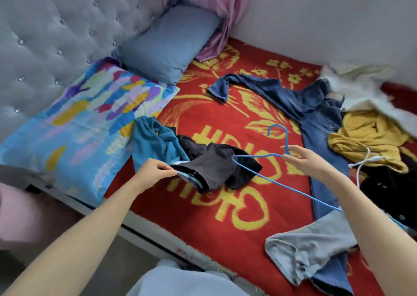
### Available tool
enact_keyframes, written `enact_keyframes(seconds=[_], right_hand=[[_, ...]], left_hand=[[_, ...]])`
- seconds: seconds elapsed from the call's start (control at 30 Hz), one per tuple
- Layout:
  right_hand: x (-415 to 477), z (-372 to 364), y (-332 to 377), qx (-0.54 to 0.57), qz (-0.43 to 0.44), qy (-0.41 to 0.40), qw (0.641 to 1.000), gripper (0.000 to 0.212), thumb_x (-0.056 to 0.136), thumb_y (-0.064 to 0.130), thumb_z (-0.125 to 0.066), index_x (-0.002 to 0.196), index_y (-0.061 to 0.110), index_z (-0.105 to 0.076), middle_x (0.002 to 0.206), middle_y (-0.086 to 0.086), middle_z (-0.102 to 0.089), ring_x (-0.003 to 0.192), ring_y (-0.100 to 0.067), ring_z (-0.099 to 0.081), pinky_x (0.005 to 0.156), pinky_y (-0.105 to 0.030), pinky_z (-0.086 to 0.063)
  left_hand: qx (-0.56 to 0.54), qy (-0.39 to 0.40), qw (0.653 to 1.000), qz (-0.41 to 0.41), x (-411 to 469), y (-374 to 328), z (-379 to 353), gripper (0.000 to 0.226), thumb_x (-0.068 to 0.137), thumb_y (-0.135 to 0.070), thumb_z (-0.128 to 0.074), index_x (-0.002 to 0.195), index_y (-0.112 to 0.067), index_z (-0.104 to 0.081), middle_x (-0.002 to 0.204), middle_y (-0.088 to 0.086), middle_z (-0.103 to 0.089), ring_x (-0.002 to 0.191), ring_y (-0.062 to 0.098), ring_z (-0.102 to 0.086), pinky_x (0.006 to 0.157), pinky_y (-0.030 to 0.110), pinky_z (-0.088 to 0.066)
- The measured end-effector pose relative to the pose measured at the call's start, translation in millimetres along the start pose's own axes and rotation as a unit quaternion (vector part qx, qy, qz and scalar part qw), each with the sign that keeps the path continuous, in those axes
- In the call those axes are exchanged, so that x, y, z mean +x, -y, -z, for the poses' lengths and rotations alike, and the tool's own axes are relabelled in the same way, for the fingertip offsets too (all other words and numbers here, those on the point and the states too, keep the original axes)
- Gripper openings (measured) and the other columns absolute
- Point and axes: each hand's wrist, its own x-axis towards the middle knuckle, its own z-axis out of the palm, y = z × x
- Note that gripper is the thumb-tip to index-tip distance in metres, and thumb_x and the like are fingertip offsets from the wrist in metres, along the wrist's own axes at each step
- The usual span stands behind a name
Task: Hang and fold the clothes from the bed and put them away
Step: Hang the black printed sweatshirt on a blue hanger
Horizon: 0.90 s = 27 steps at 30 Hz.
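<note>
Nearest the camera, pale grey-blue fabric (180,282) of the wearer's clothing fills the near edge, and both bare forearms reach away over the bed.

Left hand (153,171): thumb and fingers are closed in a pinch on the collar edge of a black garment (216,169). The rest of it is bunched on the red blanket (225,216), touching a teal garment (151,142) that lies against a multicoloured pillow (85,119).

Right hand (309,162): thumb and fingertips pinch a blue wire hanger (287,142) at the base of its hook, the other fingers loosely extended. The hook points far. One shoulder of the hanger overlaps the black garment; the other runs near-right to the edge of the right forearm. From my feed I cannot tell whether the left shoulder sits inside the garment or only over it.

Other clothes on the blanket:
- Blue jeans (316,115) stretch from far centre to near right.
- A grey garment (311,250) lies over their near end.
- A mustard-yellow garment (365,135) and a second dark garment (383,189) lie just right of the jeans, with a white cord (361,162) across them.
- A white fluffy item (361,88) lies at far right.

Far left, a plain blue pillow (167,42) leans on a tufted grey headboard (56,24), beside a pink curtain (214,2).
</note>
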Motion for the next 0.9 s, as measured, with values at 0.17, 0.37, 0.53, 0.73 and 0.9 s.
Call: enact_keyframes(seconds=[0.17, 0.37, 0.53, 0.73, 0.9], right_hand=[[-21.0, -0.2, 54.5, -0.024, 0.103, -0.022, 0.994, 0.012, 0.090, 0.027, -0.061, 0.084, 0.023, -0.070, 0.044, 0.010, -0.036, 0.043, -0.008, -0.032, 0.048, -0.017, -0.025], [-44.2, -1.8, 101.4, -0.047, 0.221, -0.091, 0.970, 0.011, 0.091, 0.013, -0.059, 0.085, 0.011, -0.068, 0.052, 0.011, -0.043, 0.048, -0.005, -0.044, 0.050, -0.023, -0.031], [-53.8, -0.2, 121.6, -0.078, 0.310, -0.177, 0.931, 0.027, 0.083, 0.027, -0.053, 0.083, 0.007, -0.070, 0.054, 0.019, -0.051, 0.049, 0.000, -0.045, 0.045, -0.017, -0.026], [-58.4, 1.4, 129.5, -0.078, 0.380, -0.247, 0.888, 0.023, 0.086, 0.037, -0.052, 0.077, 0.021, -0.067, 0.048, 0.017, -0.043, 0.049, 0.004, -0.041, 0.046, -0.015, -0.027], [-57.7, -35.4, 138.7, -0.071, 0.402, -0.313, 0.858, 0.033, 0.086, 0.031, -0.051, 0.072, 0.005, -0.067, 0.064, 0.018, -0.055, 0.057, 0.005, -0.046, 0.050, -0.015, -0.031]], left_hand=[[-0.050, -0.041, 0.998, 0.006, -4.0, 0.4, 11.5, 0.018, 0.092, -0.013, -0.058, 0.094, 0.000, -0.071, 0.089, 0.000, -0.062, 0.082, 0.004, -0.056, 0.075, 0.016, -0.039], [-0.036, -0.082, 0.996, -0.025, -8.3, -5.5, 25.4, 0.038, 0.085, 0.013, -0.046, 0.113, -0.002, -0.066, 0.116, 0.014, -0.064, 0.104, 0.026, -0.061, 0.085, 0.032, -0.047], [-0.044, -0.123, 0.989, -0.068, -12.8, -27.2, 33.8, 0.037, 0.087, 0.014, -0.040, 0.115, 0.003, -0.063, 0.115, 0.023, -0.063, 0.112, 0.040, -0.053, 0.090, 0.039, -0.045], [-0.008, -0.154, 0.981, -0.114, -8.5, -47.4, 48.3, 0.036, 0.092, 0.007, -0.040, 0.116, -0.001, -0.065, 0.064, 0.014, -0.064, 0.035, 0.011, -0.043, 0.037, 0.021, -0.029], [0.022, -0.132, 0.963, -0.234, -31.5, -103.7, 35.2, 0.036, 0.088, 0.013, -0.041, 0.110, 0.001, -0.067, 0.113, 0.017, -0.065, 0.104, 0.025, -0.061, 0.086, 0.014, -0.041]])
